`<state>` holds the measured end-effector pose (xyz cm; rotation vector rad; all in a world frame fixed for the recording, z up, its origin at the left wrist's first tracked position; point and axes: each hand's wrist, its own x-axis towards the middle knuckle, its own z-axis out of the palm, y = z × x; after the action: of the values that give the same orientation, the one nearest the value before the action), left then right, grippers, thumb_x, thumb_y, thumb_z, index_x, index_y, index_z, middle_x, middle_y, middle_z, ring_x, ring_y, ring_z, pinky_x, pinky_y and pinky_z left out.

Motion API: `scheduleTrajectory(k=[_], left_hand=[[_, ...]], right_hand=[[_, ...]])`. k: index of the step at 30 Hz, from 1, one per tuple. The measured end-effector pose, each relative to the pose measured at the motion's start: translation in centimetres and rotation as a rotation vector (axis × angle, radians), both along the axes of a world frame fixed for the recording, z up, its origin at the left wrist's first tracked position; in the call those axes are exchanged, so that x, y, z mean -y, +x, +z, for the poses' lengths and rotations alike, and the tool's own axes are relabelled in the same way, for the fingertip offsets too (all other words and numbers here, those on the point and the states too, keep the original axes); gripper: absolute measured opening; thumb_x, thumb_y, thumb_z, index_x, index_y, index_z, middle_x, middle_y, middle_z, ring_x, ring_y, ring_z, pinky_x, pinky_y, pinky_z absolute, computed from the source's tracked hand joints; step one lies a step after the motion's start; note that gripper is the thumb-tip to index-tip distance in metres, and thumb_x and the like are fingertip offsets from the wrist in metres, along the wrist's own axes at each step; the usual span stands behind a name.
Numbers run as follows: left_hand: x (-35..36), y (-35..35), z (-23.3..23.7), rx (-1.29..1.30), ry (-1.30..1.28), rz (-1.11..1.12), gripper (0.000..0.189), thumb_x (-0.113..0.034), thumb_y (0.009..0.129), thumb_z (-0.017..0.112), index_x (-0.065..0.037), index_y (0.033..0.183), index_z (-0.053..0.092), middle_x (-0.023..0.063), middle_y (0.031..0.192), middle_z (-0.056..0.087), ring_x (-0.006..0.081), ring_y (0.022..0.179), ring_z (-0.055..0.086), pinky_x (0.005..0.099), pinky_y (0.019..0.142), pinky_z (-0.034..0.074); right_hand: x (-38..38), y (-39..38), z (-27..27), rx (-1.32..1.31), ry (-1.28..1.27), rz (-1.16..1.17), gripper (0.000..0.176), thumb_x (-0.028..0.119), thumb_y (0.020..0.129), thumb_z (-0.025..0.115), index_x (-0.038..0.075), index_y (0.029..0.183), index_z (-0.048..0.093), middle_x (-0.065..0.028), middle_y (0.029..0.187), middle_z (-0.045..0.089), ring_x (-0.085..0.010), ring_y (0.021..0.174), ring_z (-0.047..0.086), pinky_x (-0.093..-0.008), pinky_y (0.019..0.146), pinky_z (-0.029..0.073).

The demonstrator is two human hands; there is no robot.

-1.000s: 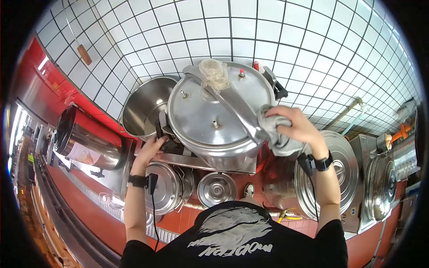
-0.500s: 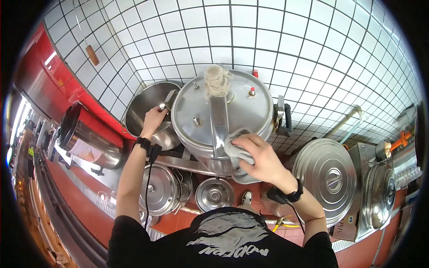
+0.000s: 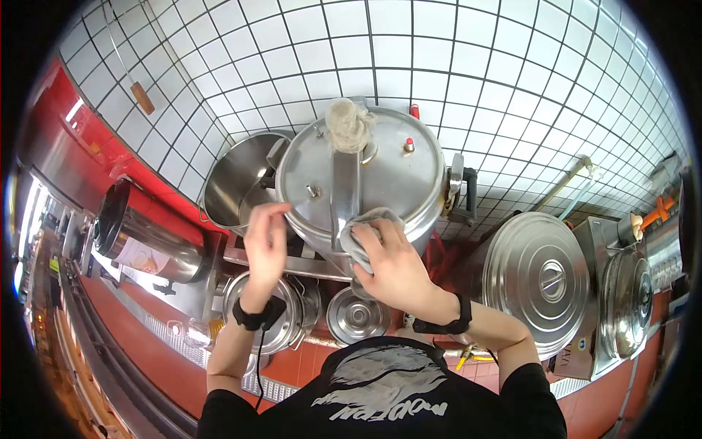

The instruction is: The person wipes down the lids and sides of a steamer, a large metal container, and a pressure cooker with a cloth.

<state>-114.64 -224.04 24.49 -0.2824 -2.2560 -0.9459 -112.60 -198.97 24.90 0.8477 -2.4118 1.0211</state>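
A large steel pressure cooker stands in the middle, its lid crossed by a metal bar with a cloth-wrapped knob on top. My right hand is closed on a grey cloth, pressed against the front end of the bar and the lid's edge. My left hand is raised at the cooker's front left, fingers apart and holding nothing. Behind it to the left is an open steel pot.
Lidded steel pots stand at the right and below my left hand. A small round steel lid lies low in front. A steel container is at the left. White tiled wall rises behind.
My left hand has let go of the clamp handle at the cooker's left and come back toward me. My right hand has moved left with the cloth.
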Motion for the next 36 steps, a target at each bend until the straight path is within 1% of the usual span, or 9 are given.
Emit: scheduleTrajectory(k=[4, 5, 6, 9, 17, 23, 30, 34, 36], left_hand=[[-3.3, 2.0, 0.5, 0.015, -0.084, -0.161, 0.025, -0.002, 0.092, 0.057, -0.003, 0.117, 0.063, 0.0169, 0.112, 0.064, 0.0348, 0.104, 0.06, 0.0418, 0.093, 0.047], [-3.9, 2.3, 0.4, 0.017, -0.097, -0.18, 0.029, -0.003, 0.092, 0.057, -0.003, 0.121, 0.062, 0.0175, 0.115, 0.063, 0.0355, 0.107, 0.059, 0.0428, 0.095, 0.046], [-4.4, 2.6, 0.1, 0.033, -0.111, -0.184, 0.033, -0.005, 0.093, 0.058, -0.004, 0.126, 0.06, 0.0177, 0.118, 0.062, 0.0356, 0.109, 0.058, 0.0429, 0.097, 0.045], [-4.8, 3.0, -1.6, 0.093, -0.144, -0.212, 0.044, -0.009, 0.094, 0.059, -0.006, 0.137, 0.054, 0.0179, 0.127, 0.058, 0.0367, 0.116, 0.055, 0.045, 0.101, 0.042], [-4.7, 2.7, -3.1, 0.009, -0.35, -0.157, 0.053, -0.016, 0.089, 0.067, -0.004, 0.139, 0.055, 0.0167, 0.148, 0.047, 0.038, 0.123, 0.051, 0.0482, 0.106, 0.039], [-4.2, 2.7, -3.2, -0.008, -0.338, -0.172, 0.052, -0.016, 0.086, 0.069, -0.004, 0.136, 0.059, 0.0102, 0.147, 0.052, 0.0309, 0.119, 0.056, 0.0444, 0.105, 0.042], [-4.0, 2.5, -2.8, 0.041, -0.315, -0.197, 0.051, -0.016, 0.087, 0.069, -0.006, 0.136, 0.059, 0.0093, 0.146, 0.053, 0.0304, 0.117, 0.057, 0.0439, 0.105, 0.042], [-4.2, 2.7, -2.6, 0.042, -0.301, -0.183, 0.05, -0.015, 0.086, 0.069, -0.006, 0.135, 0.06, 0.0086, 0.146, 0.054, 0.0305, 0.115, 0.058, 0.0436, 0.104, 0.043], [-4.2, 2.8, -2.5, 0.044, -0.292, -0.173, 0.05, -0.015, 0.086, 0.069, -0.006, 0.135, 0.061, 0.0085, 0.146, 0.054, 0.0306, 0.114, 0.058, 0.0435, 0.103, 0.043]], right_hand=[[-2.8, -3.3, 1.7, 0.107, -0.064, 0.296, 0.052, 0.013, 0.079, 0.07, 0.003, 0.128, 0.053, -0.023, 0.118, 0.06, -0.041, 0.108, 0.06, -0.0451, 0.092, 0.051], [-3.9, -3.6, 4.3, 0.305, -0.036, 0.125, 0.048, 0.01, 0.082, 0.065, 0.002, 0.128, 0.053, -0.0213, 0.118, 0.063, -0.0392, 0.109, 0.062, -0.0437, 0.093, 0.052], [-4.5, -5.0, 4.8, -0.053, -0.14, 0.001, 0.044, 0.007, 0.084, 0.062, 0.002, 0.127, 0.054, -0.0216, 0.116, 0.063, -0.0402, 0.107, 0.062, -0.0448, 0.091, 0.052], [-5.0, -7.2, 7.6, -0.02, -0.302, -0.114, 0.048, 0.005, 0.084, 0.063, 0.002, 0.129, 0.05, -0.0238, 0.126, 0.057, -0.0436, 0.116, 0.057, -0.0457, 0.096, 0.048], [0.9, -7.3, 1.1, -0.052, -0.133, 0.033, 0.076, 0.005, 0.081, 0.065, 0.002, 0.148, 0.031, -0.042, 0.141, 0.036, -0.0569, 0.122, 0.043, -0.0545, 0.107, 0.037], [-1.9, -3.1, 1.9, -0.099, 0.113, 0.142, 0.079, 0.005, 0.073, 0.07, 0.006, 0.146, 0.039, -0.035, 0.135, 0.044, -0.0497, 0.115, 0.054, -0.0525, 0.102, 0.044], [-5.1, -9.6, 4.0, -0.223, 0.391, 0.182, 0.045, -0.005, 0.07, 0.063, 0.019, 0.108, 0.068, -0.0104, 0.113, 0.057, -0.0334, 0.098, 0.058, -0.0426, 0.089, 0.051], [-7.5, -13.9, 7.0, -0.149, 0.587, 0.211, 0.049, -0.006, 0.07, 0.06, 0.02, 0.111, 0.068, -0.0114, 0.11, 0.059, -0.0336, 0.099, 0.059, -0.042, 0.088, 0.05], [-8.6, -17.1, 9.5, -0.001, 0.716, -0.02, 0.047, -0.006, 0.074, 0.057, 0.017, 0.113, 0.068, -0.0138, 0.105, 0.059, -0.0366, 0.099, 0.058, -0.0439, 0.082, 0.053]])
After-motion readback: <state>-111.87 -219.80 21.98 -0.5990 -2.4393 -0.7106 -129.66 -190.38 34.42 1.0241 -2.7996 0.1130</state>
